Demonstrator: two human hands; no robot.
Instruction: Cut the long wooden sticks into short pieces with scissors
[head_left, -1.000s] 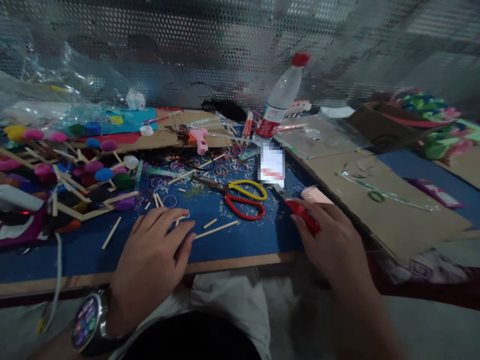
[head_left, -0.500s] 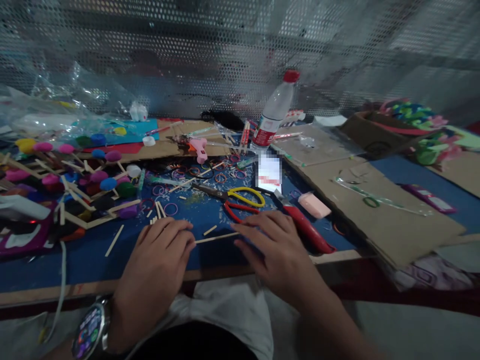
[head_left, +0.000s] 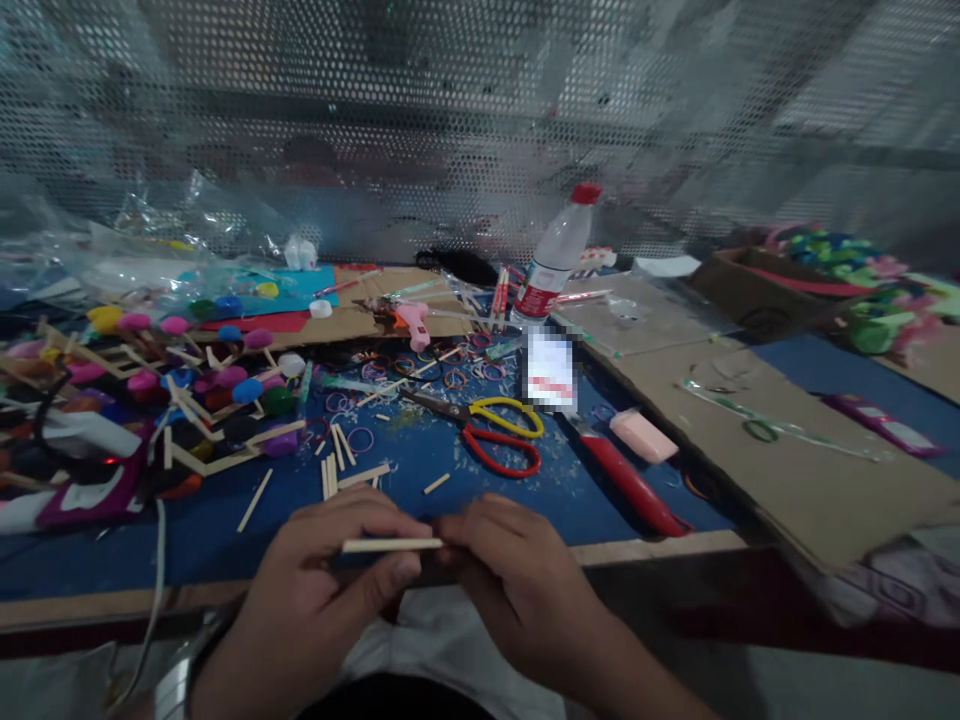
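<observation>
A thin wooden stick (head_left: 386, 546) is raised just above the table's front edge, lying roughly level. My left hand (head_left: 322, 585) has it between thumb and forefinger. At its right end, the curled fingers of my right hand (head_left: 517, 565) pinch the tip; they partly hide that end. Just beyond my left hand lie several short cut sticks (head_left: 330, 475), and one small piece (head_left: 436, 484) rests by itself. Scissors (head_left: 502, 430) with a yellow and a red handle lie open past my hands. A red-handled knife or cutter (head_left: 630, 485) is to the right.
Colourful-topped stick pieces (head_left: 217, 390) crowd the left, beside a purple-and-white device (head_left: 97, 480) with a cable. A pink glue gun (head_left: 412, 325), a bottle (head_left: 551, 265) and a lit phone (head_left: 550, 370) stand or lie farther back. Cardboard (head_left: 757, 440) covers the right; a pink block (head_left: 643, 436) sits near it.
Both hands have lifted off the tabletop, come closer together and moved toward me with the wooden stick. The camera view has shifted slightly, and the scissors are now fully uncovered.
</observation>
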